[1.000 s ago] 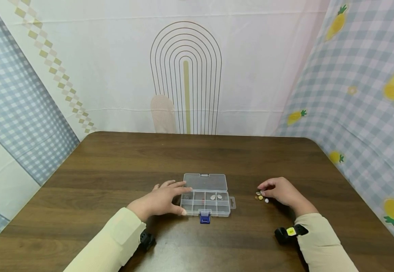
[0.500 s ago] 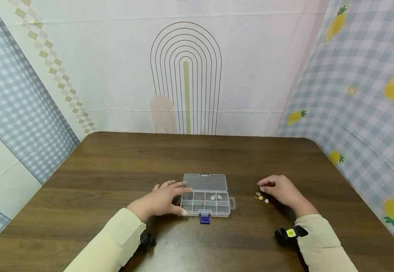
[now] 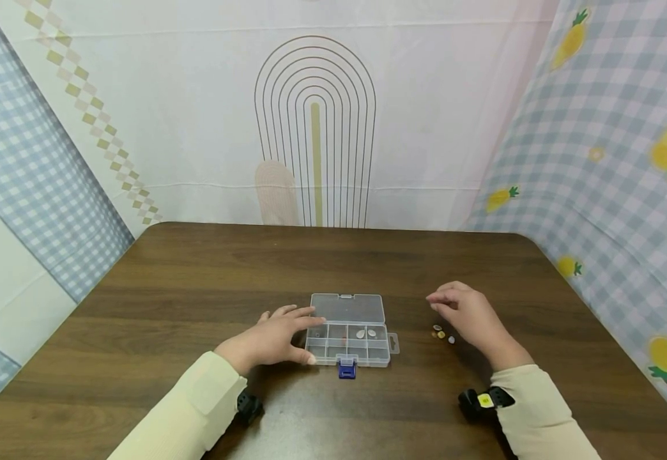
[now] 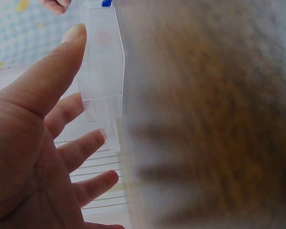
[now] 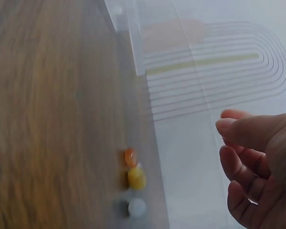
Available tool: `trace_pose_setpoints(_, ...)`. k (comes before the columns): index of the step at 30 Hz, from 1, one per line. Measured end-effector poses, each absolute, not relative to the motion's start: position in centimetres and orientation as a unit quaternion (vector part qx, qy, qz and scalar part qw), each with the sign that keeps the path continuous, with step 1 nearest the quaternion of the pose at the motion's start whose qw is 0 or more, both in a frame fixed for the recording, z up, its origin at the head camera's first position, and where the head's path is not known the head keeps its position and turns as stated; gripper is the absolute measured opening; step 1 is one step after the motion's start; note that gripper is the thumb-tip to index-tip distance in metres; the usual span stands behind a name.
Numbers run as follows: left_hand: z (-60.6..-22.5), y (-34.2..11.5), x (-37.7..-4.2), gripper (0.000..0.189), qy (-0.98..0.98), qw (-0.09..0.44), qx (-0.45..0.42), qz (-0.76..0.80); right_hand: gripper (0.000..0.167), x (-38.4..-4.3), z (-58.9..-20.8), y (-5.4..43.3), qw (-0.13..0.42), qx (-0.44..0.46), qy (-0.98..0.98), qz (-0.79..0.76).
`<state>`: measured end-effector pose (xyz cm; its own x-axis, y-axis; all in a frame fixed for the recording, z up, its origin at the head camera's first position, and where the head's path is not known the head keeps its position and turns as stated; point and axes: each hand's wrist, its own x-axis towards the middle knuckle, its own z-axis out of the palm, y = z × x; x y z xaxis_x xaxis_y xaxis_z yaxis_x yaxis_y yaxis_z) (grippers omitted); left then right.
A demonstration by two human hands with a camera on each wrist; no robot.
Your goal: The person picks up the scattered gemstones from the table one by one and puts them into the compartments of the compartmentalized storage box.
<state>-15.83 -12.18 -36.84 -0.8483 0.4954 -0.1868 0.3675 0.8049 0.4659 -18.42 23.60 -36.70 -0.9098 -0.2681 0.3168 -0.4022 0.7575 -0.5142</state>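
Observation:
A clear plastic compartment box (image 3: 347, 344) stands with its lid (image 3: 347, 308) folded back and a blue latch (image 3: 347, 369) at its front. My left hand (image 3: 267, 340) rests against the box's left side, thumb at the front corner and fingers spread toward the lid. To the right of the box, my right hand (image 3: 468, 314) is raised above the table with thumb and forefinger pinched together (image 5: 250, 157). A small polished stone seems pinched there, hidden by the fingertips. Below that hand lie several small stones, among them a yellow one (image 5: 137, 178), an orange one (image 5: 130, 157) and a whitish one (image 5: 137, 207).
Two pale pieces (image 3: 366, 333) lie in back compartments of the box. A hanging tab (image 3: 393, 343) sticks out from its right side. The brown wooden table (image 3: 224, 268) ends at a white patterned cloth (image 3: 207, 128) behind, with checked cloth (image 3: 615, 211) at the right.
My right hand has picked at the stones, lifted off them and moved a little left and away from me. A greyish stone by its fingertips has gone from the table. The left hand stays put.

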Motion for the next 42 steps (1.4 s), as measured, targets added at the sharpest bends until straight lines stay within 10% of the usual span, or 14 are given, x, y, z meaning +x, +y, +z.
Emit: trace_pose_setpoints(42, -36.8, -12.2, -15.9, 0.07, 0.939, 0.154, 0.228, 0.208, 0.013, -17.0, -35.6, 13.0, 0.09, 0.326, -0.908, 0.248)
